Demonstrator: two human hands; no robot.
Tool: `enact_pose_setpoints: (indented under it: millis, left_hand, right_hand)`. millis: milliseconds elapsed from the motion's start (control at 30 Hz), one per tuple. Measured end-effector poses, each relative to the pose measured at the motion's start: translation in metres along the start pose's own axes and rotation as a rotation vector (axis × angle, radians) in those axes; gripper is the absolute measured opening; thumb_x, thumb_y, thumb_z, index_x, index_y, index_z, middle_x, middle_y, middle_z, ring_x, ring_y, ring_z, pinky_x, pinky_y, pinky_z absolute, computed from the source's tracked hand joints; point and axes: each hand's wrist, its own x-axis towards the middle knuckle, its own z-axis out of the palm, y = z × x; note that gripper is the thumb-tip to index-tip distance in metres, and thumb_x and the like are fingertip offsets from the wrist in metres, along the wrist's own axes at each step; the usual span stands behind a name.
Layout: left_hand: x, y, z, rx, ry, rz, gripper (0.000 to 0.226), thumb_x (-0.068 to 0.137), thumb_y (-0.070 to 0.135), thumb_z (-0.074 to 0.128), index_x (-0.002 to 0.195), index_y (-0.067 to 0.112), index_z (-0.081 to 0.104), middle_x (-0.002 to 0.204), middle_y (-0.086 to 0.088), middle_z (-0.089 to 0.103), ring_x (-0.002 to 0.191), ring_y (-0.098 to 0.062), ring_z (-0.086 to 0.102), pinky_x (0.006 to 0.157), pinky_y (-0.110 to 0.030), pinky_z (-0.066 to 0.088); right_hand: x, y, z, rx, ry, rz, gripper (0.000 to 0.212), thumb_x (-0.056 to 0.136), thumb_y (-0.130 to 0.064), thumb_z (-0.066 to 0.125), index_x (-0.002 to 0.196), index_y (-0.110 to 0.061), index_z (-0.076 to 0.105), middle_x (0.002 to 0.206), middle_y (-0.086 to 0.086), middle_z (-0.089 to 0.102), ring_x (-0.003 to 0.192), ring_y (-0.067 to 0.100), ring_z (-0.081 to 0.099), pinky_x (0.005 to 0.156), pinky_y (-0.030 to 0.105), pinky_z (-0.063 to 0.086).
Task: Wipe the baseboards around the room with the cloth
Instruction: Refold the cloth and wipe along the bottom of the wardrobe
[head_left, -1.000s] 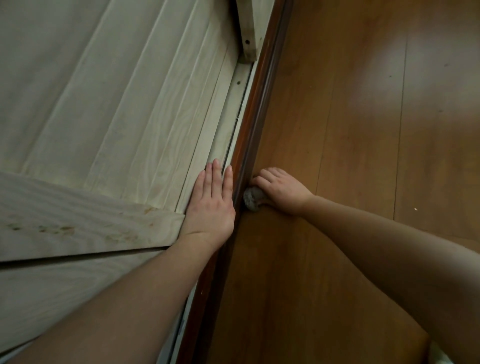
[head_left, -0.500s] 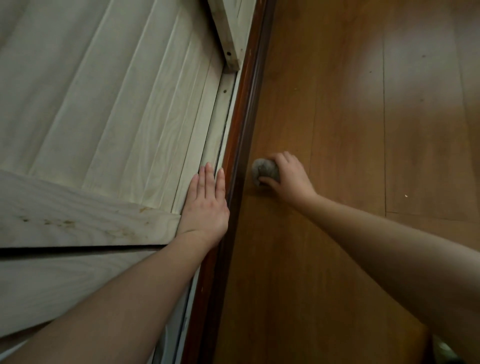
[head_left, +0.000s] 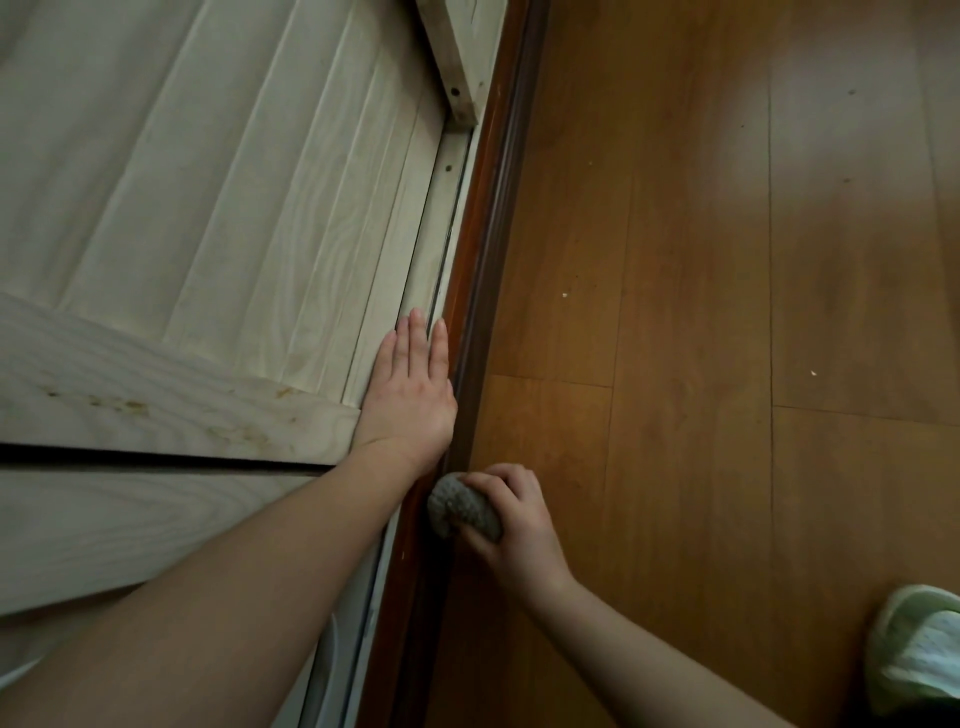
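Note:
A dark reddish-brown baseboard (head_left: 485, 249) runs from the top centre down to the bottom, between pale wood panelling and the wooden floor. My right hand (head_left: 519, 525) grips a balled grey cloth (head_left: 462, 508) and holds it against the baseboard, just below my left wrist. My left hand (head_left: 410, 389) lies flat with straight fingers on the pale panelling, its edge along the top of the baseboard.
The pale wood-grain panelling (head_left: 234, 208) fills the left side, with a slanted board (head_left: 156, 405) across it and a wooden post (head_left: 452, 57) at the top. Brown plank floor (head_left: 727, 312) carries small crumbs. A light green slipper (head_left: 919, 654) shows at the bottom right.
My right hand has drawn the cloth back along the baseboard toward me, from beyond my left hand's fingers to just below its wrist. The left hand has stayed flat on the panelling.

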Motion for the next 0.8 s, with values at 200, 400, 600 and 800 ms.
enact_pose_setpoints:
  millis: [200, 400, 600, 800]
  left_hand:
    - [0.0, -0.001, 0.001, 0.008, 0.002, 0.003, 0.068, 0.102, 0.037, 0.01, 0.149, -0.001, -0.022, 0.162, -0.028, -0.01, 0.152, -0.037, -0.008, 0.125, -0.047, 0.001]
    - [0.001, -0.001, 0.002, -0.026, 0.003, 0.005, 0.067, 0.101, 0.035, 0.007, 0.146, -0.002, -0.026, 0.162, -0.029, -0.012, 0.152, -0.038, -0.009, 0.125, -0.047, -0.001]
    - [0.001, -0.002, 0.006, -0.07, 0.004, 0.013, 0.067, 0.099, 0.034, 0.004, 0.146, -0.002, -0.029, 0.16, -0.03, -0.016, 0.151, -0.04, -0.012, 0.124, -0.048, -0.004]
    - [0.002, -0.002, 0.009, -0.072, -0.01, 0.024, 0.071, 0.099, 0.034, 0.005, 0.14, -0.003, -0.039, 0.157, -0.031, -0.023, 0.15, -0.041, -0.016, 0.124, -0.049, -0.004]
  right_hand:
    - [0.027, -0.001, -0.002, 0.003, 0.094, 0.054, 0.054, 0.081, -0.014, 0.077, 0.129, -0.027, 0.055, 0.128, -0.007, 0.044, 0.119, 0.005, 0.037, 0.095, 0.015, 0.036]
    - [0.073, 0.014, -0.014, 0.017, 0.111, 0.045, 0.054, 0.082, -0.011, 0.076, 0.126, -0.033, 0.052, 0.127, -0.01, 0.042, 0.12, 0.006, 0.037, 0.095, 0.015, 0.034]
    - [0.171, 0.017, -0.046, 0.096, 0.29, 0.138, 0.046, 0.087, -0.012, 0.071, 0.126, -0.029, 0.054, 0.124, -0.015, 0.04, 0.122, 0.01, 0.042, 0.105, 0.029, 0.039]
    - [0.298, 0.001, -0.112, -0.01, 0.317, 0.232, 0.042, 0.092, -0.016, 0.065, 0.131, -0.027, 0.052, 0.134, 0.003, 0.045, 0.127, 0.022, 0.041, 0.109, 0.041, 0.039]
